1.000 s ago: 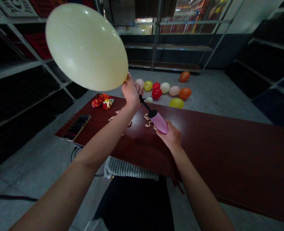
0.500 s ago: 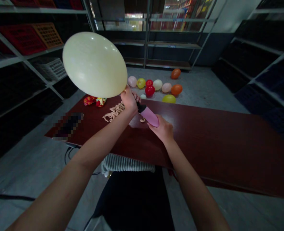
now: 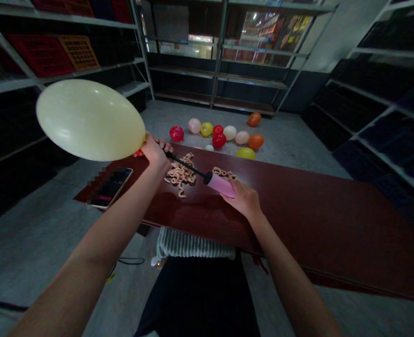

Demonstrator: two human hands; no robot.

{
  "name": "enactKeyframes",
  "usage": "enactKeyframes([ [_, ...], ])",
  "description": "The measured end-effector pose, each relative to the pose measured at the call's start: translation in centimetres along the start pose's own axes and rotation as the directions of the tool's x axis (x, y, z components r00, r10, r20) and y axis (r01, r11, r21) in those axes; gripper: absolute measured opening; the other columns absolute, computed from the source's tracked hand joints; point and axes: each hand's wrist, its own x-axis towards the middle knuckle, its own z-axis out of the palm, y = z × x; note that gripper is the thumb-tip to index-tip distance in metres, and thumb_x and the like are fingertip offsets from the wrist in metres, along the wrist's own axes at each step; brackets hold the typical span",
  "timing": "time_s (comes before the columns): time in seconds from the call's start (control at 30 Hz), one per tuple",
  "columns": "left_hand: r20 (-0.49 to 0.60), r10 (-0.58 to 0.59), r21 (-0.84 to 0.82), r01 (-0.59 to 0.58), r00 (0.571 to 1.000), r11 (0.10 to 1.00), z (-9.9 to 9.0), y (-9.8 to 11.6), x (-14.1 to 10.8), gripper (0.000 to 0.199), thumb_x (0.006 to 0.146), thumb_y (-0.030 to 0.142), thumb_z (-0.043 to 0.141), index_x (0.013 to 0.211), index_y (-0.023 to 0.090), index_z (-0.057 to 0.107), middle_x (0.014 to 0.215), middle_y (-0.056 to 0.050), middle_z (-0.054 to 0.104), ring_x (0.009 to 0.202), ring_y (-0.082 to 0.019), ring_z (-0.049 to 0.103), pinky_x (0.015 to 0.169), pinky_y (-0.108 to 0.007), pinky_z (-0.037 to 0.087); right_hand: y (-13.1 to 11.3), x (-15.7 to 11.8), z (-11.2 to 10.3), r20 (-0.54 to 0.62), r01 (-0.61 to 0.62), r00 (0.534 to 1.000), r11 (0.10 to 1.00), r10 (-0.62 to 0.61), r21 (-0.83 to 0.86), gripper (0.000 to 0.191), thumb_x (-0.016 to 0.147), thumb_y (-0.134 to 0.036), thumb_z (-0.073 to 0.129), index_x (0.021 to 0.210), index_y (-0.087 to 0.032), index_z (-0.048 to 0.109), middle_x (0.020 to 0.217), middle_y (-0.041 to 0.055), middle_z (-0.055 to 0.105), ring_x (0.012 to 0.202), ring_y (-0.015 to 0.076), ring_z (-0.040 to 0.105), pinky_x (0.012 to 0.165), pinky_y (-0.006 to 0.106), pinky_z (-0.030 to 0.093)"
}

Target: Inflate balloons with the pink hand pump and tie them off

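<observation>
My left hand (image 3: 156,156) is shut around the neck of a large pale yellow balloon (image 3: 89,120) and the thin black nozzle (image 3: 184,164) of a pink hand pump (image 3: 221,185). The balloon is inflated and bulges out to the left of that hand. My right hand (image 3: 242,201) grips the pump's pink barrel, low over a dark red wooden table (image 3: 319,224). Below the nozzle lies a heap of peach-coloured curly strips (image 3: 180,174), with a smaller heap (image 3: 224,173) just behind the barrel.
A phone (image 3: 111,187) lies at the table's left end, beside a scrap of red wrapper (image 3: 138,153). Several coloured balloons (image 3: 219,139) lie on the concrete floor beyond the table. Metal shelves with crates line both sides. A grey knitted cloth (image 3: 192,245) hangs near my lap.
The balloon has moved left and lower in the picture, and my left hand has moved left with it. The black nozzle now shows longer and lies flatter. The view has tilted down, showing more shelving.
</observation>
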Motion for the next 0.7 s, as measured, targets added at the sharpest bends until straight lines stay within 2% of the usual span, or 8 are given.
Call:
enactKeyframes([
  [0.13, -0.021, 0.029, 0.001, -0.029, 0.999, 1.0, 0.6, 1.6, -0.2, 0.04, 0.106, 0.03, 0.037, 0.068, 0.022, 0.027, 0.046, 0.008, 0.022, 0.035, -0.009, 0.024, 0.042, -0.025, 0.021, -0.2, 0.2, -0.3, -0.007, 0.015, 1.0, 1.0, -0.015, 0.013, 0.042, 0.087, -0.046, 0.07, 0.118, -0.018, 0.066, 0.108, 0.0109, 0.078, 0.081, 0.023, 0.076, 0.07, 0.031, 0.056],
  [0.2, 0.024, 0.047, -0.022, -0.046, 0.999, 0.999, 1.6, 2.0, -0.7, 0.041, 0.107, 0.035, 0.038, 0.069, 0.023, 0.027, 0.048, 0.008, 0.022, 0.034, -0.009, 0.024, 0.041, -0.024, 0.021, -0.2, 0.3, -0.4, -0.027, 0.0, 1.0, 0.999, 0.001, 0.044, 0.042, 0.089, -0.047, 0.068, 0.119, -0.018, 0.065, 0.107, 0.011, 0.078, 0.083, 0.0236, 0.076, 0.072, 0.032, 0.056],
  [0.33, 0.173, 0.08, -0.067, -0.07, 0.982, 0.995, 4.7, 2.1, -2.1, 0.046, 0.105, 0.047, 0.049, 0.07, 0.022, 0.03, 0.05, 0.008, 0.022, 0.036, -0.008, 0.023, 0.04, -0.024, 0.02, -0.1, 0.2, -0.6, -0.037, -0.076, 0.996, 0.987, 0.082, 0.142, 0.044, 0.089, -0.049, 0.068, 0.119, -0.018, 0.065, 0.106, 0.0108, 0.078, 0.085, 0.0248, 0.076, 0.075, 0.034, 0.058],
  [0.43, 0.273, 0.102, -0.063, -0.088, 0.957, 0.994, 7.8, 1.7, -3.3, 0.047, 0.104, 0.048, 0.051, 0.07, 0.022, 0.031, 0.051, 0.007, 0.023, 0.037, -0.008, 0.022, 0.041, -0.025, 0.018, 0.1, 0.1, -0.6, -0.055, -0.141, 0.986, 0.965, 0.157, 0.222, 0.047, 0.088, -0.048, 0.068, 0.124, -0.017, 0.063, 0.112, 0.0115, 0.078, 0.088, 0.0254, 0.076, 0.076, 0.035, 0.059],
  [0.57, 0.362, 0.066, -0.013, -0.065, 0.93, 0.998, 12.0, -0.6, -4.9, 0.047, 0.104, 0.047, 0.052, 0.069, 0.022, 0.032, 0.05, 0.007, 0.023, 0.037, -0.008, 0.023, 0.041, -0.024, 0.019, 0.4, 0.0, -0.5, -0.05, -0.273, 0.953, 0.918, 0.299, 0.288, 0.047, 0.087, -0.048, 0.069, 0.124, -0.019, 0.063, 0.104, 0.0094, 0.078, 0.084, 0.0252, 0.076, 0.073, 0.033, 0.058],
  [0.7, 0.437, -0.015, 0.059, -0.012, 0.899, 0.998, 14.1, -5.6, -7.3, 0.048, 0.1, 0.05, 0.059, 0.07, 0.021, 0.036, 0.051, 0.007, 0.024, 0.037, -0.007, 0.028, 0.04, -0.023, 0.022, 0.8, 0.0, -0.2, -0.017, -0.399, 0.905, 0.86, 0.426, 0.319, 0.042, 0.086, -0.05, 0.069, 0.115, -0.02, 0.064, 0.096, 0.0083, 0.078, 0.08, 0.0267, 0.076, 0.067, 0.032, 0.055],
])
